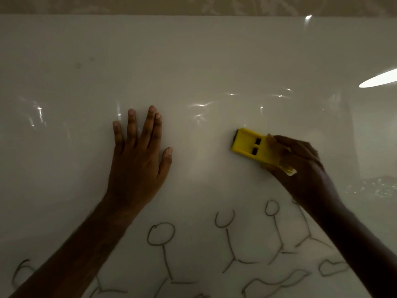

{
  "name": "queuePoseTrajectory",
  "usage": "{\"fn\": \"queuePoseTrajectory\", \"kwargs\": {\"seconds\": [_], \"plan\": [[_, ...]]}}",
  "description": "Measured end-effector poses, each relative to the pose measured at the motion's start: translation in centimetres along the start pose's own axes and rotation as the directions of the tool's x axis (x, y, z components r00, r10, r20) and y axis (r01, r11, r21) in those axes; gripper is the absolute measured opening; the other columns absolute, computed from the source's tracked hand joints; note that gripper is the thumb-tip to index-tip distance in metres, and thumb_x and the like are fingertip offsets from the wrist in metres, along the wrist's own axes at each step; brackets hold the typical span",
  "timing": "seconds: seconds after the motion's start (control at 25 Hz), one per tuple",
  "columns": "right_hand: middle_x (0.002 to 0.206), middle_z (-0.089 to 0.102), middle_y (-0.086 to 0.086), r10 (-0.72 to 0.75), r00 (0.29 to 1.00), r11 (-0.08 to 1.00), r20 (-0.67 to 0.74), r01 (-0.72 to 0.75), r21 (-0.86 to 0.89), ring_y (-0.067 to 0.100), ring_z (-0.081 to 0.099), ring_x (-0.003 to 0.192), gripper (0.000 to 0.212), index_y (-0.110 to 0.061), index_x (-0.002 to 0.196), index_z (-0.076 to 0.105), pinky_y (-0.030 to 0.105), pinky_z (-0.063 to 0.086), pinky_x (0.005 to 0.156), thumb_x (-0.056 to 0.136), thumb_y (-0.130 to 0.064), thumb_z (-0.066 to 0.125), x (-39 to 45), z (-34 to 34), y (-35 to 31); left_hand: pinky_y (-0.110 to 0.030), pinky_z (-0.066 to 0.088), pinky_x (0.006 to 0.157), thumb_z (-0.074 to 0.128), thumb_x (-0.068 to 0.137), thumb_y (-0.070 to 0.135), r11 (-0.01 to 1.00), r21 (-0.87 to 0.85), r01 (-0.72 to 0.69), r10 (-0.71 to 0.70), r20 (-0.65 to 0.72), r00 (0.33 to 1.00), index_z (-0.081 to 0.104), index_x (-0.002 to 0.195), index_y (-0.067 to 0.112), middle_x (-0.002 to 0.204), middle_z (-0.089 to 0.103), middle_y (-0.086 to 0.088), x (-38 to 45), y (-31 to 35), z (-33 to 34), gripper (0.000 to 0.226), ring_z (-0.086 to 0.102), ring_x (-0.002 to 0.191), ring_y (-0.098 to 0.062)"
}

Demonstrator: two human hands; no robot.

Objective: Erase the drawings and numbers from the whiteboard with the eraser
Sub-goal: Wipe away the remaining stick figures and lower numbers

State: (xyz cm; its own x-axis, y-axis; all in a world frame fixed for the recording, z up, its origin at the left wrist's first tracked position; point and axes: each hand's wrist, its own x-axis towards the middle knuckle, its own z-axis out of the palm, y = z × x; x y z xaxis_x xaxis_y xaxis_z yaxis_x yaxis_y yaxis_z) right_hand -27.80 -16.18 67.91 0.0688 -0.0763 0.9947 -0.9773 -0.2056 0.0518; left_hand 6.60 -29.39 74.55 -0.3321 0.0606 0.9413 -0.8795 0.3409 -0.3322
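Note:
A glossy whiteboard [193, 61] fills the head view. My right hand [300, 166] grips a yellow eraser [251, 145] flat against the board at centre right, its dark pad edge facing left. My left hand [139, 155] lies flat on the board at centre left, fingers spread, holding nothing. Stick-figure drawings [161, 235] and cloud-like outlines [277, 282] run along the lower part of the board, below both hands. A number-like mark [21, 272] shows at the lower left, partly hidden by my left forearm.
The board's top edge [193, 15] meets a patterned beige wall strip. A bright lamp reflection [378, 79] glares at the right. Two faint smudges [78, 65] sit at the upper left.

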Motion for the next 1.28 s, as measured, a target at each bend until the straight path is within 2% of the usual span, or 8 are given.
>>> {"fn": "queuePoseTrajectory", "kwargs": {"seconds": [0.2,0.32,0.52,0.68,0.88,1.0,1.12,1.28], "plan": [[0.148,0.059,-0.002,-0.160,0.983,0.985,0.089,0.166,-0.057,0.027,0.060,0.127,0.056,-0.017,0.147,0.057,0.045,0.047,0.104,0.097,-0.038,0.068,-6.6,0.3,0.5,-0.066,0.005,0.133,0.031,0.111,0.043,0.999,-0.024,-0.020,0.020,-0.001,1.000,0.018,0.171,0.002,0.181,0.014,-0.015,0.0,0.1,0.0,0.074,0.011,0.165,-0.049],[0.147,0.058,-0.001,-0.058,0.994,0.995,0.088,0.065,-0.076,0.027,0.058,0.127,0.056,-0.017,0.146,0.057,0.046,0.048,0.104,0.096,-0.041,0.063,-7.7,-1.8,3.8,-0.067,0.006,0.133,0.030,0.111,0.043,1.000,-0.021,-0.021,0.021,0.006,1.000,0.019,0.171,0.002,0.181,0.014,-0.015,0.1,0.0,0.0,0.073,0.011,0.165,-0.048],[0.145,0.059,0.009,0.189,0.981,0.979,-0.035,-0.191,-0.069,0.026,0.048,0.130,0.073,-0.017,0.151,0.052,0.045,0.045,0.104,0.085,-0.014,0.082,-1.8,-2.7,4.8,-0.066,0.006,0.134,0.033,0.111,0.042,0.999,-0.026,-0.030,0.030,0.004,1.000,0.019,0.171,0.002,0.181,0.014,-0.015,0.3,0.7,0.2,0.074,0.011,0.165,-0.049],[0.148,0.057,0.002,0.120,0.993,0.993,-0.022,-0.120,-0.002,0.023,0.049,0.133,0.062,-0.020,0.150,0.055,0.041,0.043,0.107,0.092,-0.035,0.072,-1.3,-1.3,2.6,-0.065,0.005,0.134,0.034,0.111,0.042,0.999,-0.023,-0.033,0.033,0.000,0.999,0.021,0.171,0.002,0.181,0.016,-0.015,0.4,1.4,0.3,0.073,0.012,0.165,-0.049],[0.149,0.057,-0.006,-0.058,0.993,0.997,0.103,0.063,-0.037,0.018,0.054,0.132,0.055,-0.016,0.144,0.060,0.045,0.047,0.106,0.097,-0.045,0.061,-10.5,-1.5,3.4,-0.065,0.007,0.134,0.034,0.111,0.041,0.998,-0.033,-0.045,0.045,-0.002,0.999,0.021,0.171,0.002,0.181,0.016,-0.014,0.3,1.6,0.3,0.073,0.013,0.165,-0.049],[0.146,0.058,-0.003,0.042,0.996,0.996,0.078,-0.035,-0.084,0.027,0.059,0.126,0.056,-0.014,0.144,0.060,0.049,0.050,0.102,0.095,-0.041,0.063,-10.8,-3.2,5.9,-0.064,0.004,0.134,0.033,0.111,0.041,0.999,-0.031,-0.044,0.044,-0.001,0.999,0.019,0.171,0.002,0.181,0.015,-0.014,0.3,1.8,0.4,0.073,0.013,0.165,-0.049],[0.143,0.060,0.002,0.155,0.988,0.984,-0.015,-0.155,-0.090,0.029,0.056,0.128,0.061,-0.016,0.148,0.056,0.042,0.047,0.104,0.092,-0.023,0.079,-7.5,-3.3,6.3,-0.064,0.004,0.133,0.033,0.111,0.041,0.999,-0.030,-0.036,0.035,-0.014,0.999,0.019,0.171,0.002,0.181,0.015,-0.015,0.4,2.4,0.5,0.073,0.013,0.165,-0.051],[0.144,0.058,-0.001,0.187,0.981,0.981,-0.058,-0.190,-0.048,0.023,0.053,0.130,0.063,-0.013,0.147,0.058,0.040,0.046,0.105,0.089,-0.028,0.077,-7.3,-2.1,4.2,-0.065,0.004,0.134,0.032,0.111,0.042,0.998,-0.052,-0.021,0.020,-0.010,1.000,0.019,0.171,0.002,0.181,0.016,-0.015,0.4,3.3,0.5,0.073,0.012,0.164,-0.052]]}}
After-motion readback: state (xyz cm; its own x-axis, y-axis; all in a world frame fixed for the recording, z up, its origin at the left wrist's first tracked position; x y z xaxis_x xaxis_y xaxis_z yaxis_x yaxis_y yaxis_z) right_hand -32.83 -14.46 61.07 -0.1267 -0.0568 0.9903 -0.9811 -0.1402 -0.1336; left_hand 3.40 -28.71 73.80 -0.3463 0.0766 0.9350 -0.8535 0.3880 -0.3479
